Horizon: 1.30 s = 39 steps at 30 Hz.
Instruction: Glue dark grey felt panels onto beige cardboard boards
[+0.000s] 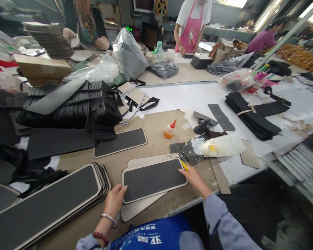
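Holds the dark panel (155,180) at the lower centre of the frame by its two short ends, on or just above pale boards (135,209). Pinches the left end with the left hand (114,199), thumb on the face, fingers partly hidden; grips near the upper right corner with the right hand (194,177), beside a slim yellow item (184,166); cannot tell whether held too. Seems to use opposite ends to keep the panel steady and easy to square, leaving most of the face uncovered.

At lower left, a stack of similar panels (49,196), edges nearly aligned, presumably for easy reach. Right of centre, a white bottle (225,145) on its side, nozzle over smeared dark pieces (193,154), perhaps to catch drips. Above centre, a red-tipped bottle (169,130), upright, probably against leaking. At middle right, black strips (261,121) bound with a pale tie (246,110), likely against sliding apart.

On the blue garment (153,232) at bottom centre, white characters and small Latin letters, too unclear to read surely. At upper centre, a green lit sign (129,28). On both bottles, no legible brand.
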Each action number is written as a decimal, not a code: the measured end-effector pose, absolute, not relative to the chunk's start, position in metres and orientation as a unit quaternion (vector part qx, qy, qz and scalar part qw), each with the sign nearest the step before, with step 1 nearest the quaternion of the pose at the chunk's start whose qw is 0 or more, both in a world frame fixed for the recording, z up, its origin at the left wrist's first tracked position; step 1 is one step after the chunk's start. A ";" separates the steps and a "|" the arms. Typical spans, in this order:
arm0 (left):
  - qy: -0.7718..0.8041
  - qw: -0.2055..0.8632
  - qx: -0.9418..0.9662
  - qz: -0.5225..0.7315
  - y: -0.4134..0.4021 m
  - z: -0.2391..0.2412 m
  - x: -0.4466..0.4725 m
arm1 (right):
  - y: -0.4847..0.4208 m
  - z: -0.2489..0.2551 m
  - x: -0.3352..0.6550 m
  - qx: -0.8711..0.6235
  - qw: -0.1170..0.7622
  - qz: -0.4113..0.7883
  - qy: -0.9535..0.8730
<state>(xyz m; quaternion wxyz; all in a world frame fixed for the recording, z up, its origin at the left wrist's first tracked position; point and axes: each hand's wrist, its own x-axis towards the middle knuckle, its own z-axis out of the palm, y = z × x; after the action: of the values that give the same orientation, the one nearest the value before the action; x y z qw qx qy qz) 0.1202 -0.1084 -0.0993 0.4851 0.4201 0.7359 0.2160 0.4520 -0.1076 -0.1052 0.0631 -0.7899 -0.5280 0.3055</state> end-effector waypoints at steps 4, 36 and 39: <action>0.746 0.470 0.425 0.206 -0.108 -0.098 0.121 | -0.107 -0.108 0.453 -0.790 0.062 0.306 -0.527; 0.765 0.356 0.529 0.091 -0.103 -0.088 0.126 | -0.105 -0.103 0.463 -0.775 0.063 0.331 -0.535; 0.767 0.359 0.527 0.079 -0.102 -0.086 0.127 | -0.109 -0.101 0.468 -0.771 0.056 0.343 -0.534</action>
<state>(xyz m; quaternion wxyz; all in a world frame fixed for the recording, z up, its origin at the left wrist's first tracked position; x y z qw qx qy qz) 0.1270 -0.1016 -0.0861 0.3586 0.5269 0.7665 0.0790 0.4679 -0.1088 -0.1008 0.0560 -0.7705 -0.5344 0.3428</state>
